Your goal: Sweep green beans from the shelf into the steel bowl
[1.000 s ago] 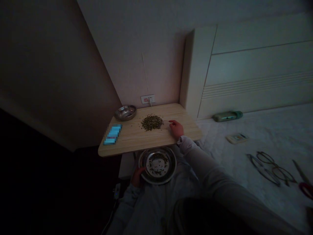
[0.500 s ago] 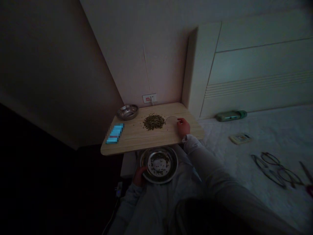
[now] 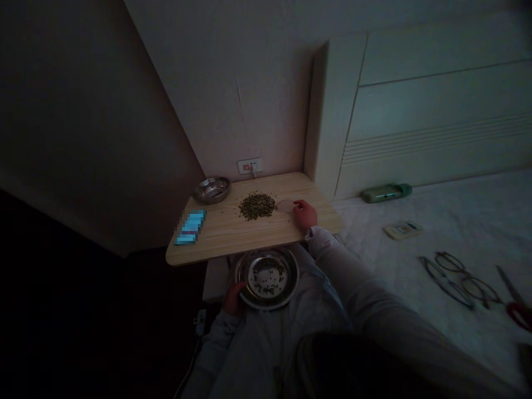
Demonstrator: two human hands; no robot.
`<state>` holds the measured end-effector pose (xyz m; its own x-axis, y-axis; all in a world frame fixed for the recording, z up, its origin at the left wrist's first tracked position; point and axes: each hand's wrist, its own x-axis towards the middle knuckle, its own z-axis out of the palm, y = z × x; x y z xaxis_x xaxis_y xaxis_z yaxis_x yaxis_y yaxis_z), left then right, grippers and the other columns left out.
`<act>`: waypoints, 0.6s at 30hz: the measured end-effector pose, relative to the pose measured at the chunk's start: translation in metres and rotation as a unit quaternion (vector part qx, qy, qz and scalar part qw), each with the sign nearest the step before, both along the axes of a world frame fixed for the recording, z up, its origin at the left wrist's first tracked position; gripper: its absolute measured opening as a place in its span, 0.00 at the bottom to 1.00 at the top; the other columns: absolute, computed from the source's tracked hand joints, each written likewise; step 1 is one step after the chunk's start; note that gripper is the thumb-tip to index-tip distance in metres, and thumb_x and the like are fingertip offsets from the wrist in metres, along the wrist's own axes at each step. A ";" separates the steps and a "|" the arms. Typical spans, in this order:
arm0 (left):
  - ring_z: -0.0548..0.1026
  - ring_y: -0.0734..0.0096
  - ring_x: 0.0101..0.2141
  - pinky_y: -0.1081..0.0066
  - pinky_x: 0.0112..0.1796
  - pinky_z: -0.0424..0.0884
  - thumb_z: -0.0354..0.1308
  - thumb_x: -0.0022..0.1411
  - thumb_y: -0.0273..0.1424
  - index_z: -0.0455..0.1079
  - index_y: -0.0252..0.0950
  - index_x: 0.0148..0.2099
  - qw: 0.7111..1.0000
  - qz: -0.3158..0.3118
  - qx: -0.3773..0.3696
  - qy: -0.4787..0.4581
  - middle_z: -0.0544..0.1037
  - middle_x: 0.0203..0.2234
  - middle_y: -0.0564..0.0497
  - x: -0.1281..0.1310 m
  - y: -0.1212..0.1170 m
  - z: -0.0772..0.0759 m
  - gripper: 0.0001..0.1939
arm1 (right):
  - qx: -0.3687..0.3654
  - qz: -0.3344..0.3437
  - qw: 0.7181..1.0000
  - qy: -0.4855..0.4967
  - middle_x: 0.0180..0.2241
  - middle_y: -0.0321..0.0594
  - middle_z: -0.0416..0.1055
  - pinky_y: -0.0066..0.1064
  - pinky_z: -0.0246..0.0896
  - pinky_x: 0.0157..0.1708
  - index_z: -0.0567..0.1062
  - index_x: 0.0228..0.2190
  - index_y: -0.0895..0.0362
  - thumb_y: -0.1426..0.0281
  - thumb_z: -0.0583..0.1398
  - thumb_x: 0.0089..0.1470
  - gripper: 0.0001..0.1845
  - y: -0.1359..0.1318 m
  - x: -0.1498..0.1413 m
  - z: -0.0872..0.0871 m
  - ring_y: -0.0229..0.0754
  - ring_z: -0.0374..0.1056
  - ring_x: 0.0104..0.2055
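A pile of small dark-green beans point(image 3: 257, 205) lies in the middle of a light wooden bedside table point(image 3: 233, 238). My right hand point(image 3: 305, 214) rests on the table just right of the pile, fingers curled by a pale round patch point(image 3: 285, 205); whether it holds anything is unclear. My left hand point(image 3: 233, 297) grips the left rim of a steel bowl point(image 3: 266, 277) on my lap, below the table's front edge. A scatter of beans lies inside that bowl.
A second steel bowl point(image 3: 211, 190) sits at the table's back left, a blue phone point(image 3: 190, 226) at its left front. A wall socket point(image 3: 249, 165) is behind. On the bed to the right lie a green case point(image 3: 385, 192), a remote point(image 3: 403, 229), glasses point(image 3: 459, 280) and scissors point(image 3: 517, 309).
My right hand slid a little right, away from the pile, then came back left toward it. The pale round patch showed beside it. The left hand kept its hold on the lap bowl.
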<state>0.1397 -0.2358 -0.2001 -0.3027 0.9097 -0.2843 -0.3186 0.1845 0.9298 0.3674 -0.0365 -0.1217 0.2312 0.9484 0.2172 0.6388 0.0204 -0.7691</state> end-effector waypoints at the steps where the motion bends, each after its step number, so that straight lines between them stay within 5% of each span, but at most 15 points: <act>1: 0.70 0.55 0.43 0.64 0.48 0.61 0.63 0.31 0.24 0.72 0.38 0.20 1.000 0.007 0.004 0.011 0.76 0.26 0.49 0.001 0.000 0.001 0.07 | 0.001 0.002 1.000 -0.001 0.32 0.42 0.72 0.32 0.59 0.36 0.74 0.38 0.57 0.71 0.51 0.48 0.16 0.000 0.000 0.000 0.43 0.66 0.34; 13: 0.74 0.56 0.33 0.61 0.37 0.68 0.61 0.34 0.32 0.69 0.39 0.17 0.998 -0.001 -0.055 -0.022 0.75 0.18 0.50 0.017 0.013 0.004 0.04 | 0.009 0.033 0.999 0.025 0.29 0.39 0.72 0.30 0.59 0.35 0.74 0.36 0.57 0.71 0.53 0.45 0.15 -0.008 0.009 -0.003 0.39 0.66 0.32; 18: 0.75 0.55 0.33 0.61 0.37 0.68 0.59 0.35 0.29 0.70 0.36 0.18 0.981 -0.119 -0.100 -0.114 0.75 0.16 0.49 0.043 0.026 0.022 0.02 | 0.014 0.018 0.999 0.028 0.26 0.36 0.71 0.30 0.59 0.34 0.74 0.34 0.57 0.72 0.53 0.44 0.15 -0.017 0.047 -0.002 0.37 0.66 0.31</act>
